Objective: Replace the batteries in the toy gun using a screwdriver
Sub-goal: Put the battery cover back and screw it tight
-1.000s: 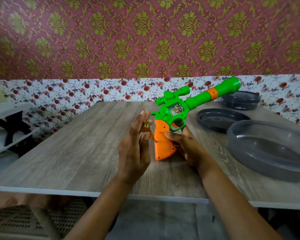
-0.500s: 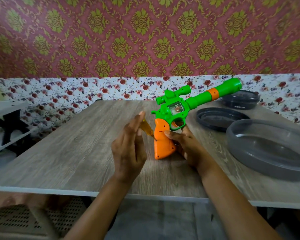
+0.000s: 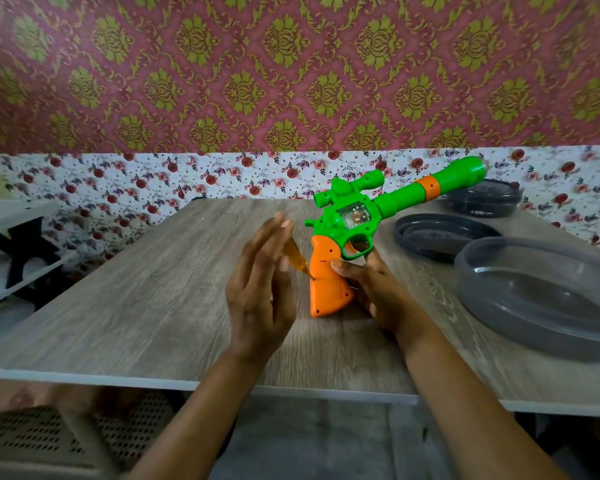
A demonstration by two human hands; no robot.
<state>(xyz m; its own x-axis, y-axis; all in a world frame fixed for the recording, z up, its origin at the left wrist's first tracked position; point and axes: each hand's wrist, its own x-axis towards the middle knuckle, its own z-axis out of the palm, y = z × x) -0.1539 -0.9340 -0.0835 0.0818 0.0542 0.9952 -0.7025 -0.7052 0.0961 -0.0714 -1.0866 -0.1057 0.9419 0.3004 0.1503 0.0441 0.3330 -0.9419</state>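
The toy gun (image 3: 355, 216) is green with an orange grip (image 3: 328, 289) and stands on its grip on the wooden table (image 3: 146, 292), barrel pointing up to the right. My right hand (image 3: 378, 292) grips the orange grip from the right side, thumb across its face. My left hand (image 3: 257, 299) is just left of the grip, its back toward the camera and its fingers nearly straight. It pinches a small yellow screwdriver (image 3: 296, 259). The screwdriver's tip touches the left edge of the grip. Most of its handle is hidden behind my fingers.
A large grey tray (image 3: 541, 306) sits at the table's right edge. Behind it lie a dark round lid (image 3: 440, 239) and a dark round container (image 3: 482, 199). A white shelf (image 3: 11, 216) stands to the left of the table. The wall runs behind the table.
My left hand has shifted a little down and left, and the screwdriver has tilted so its tip meets the grip's edge. The gun and my right hand have stayed in place.
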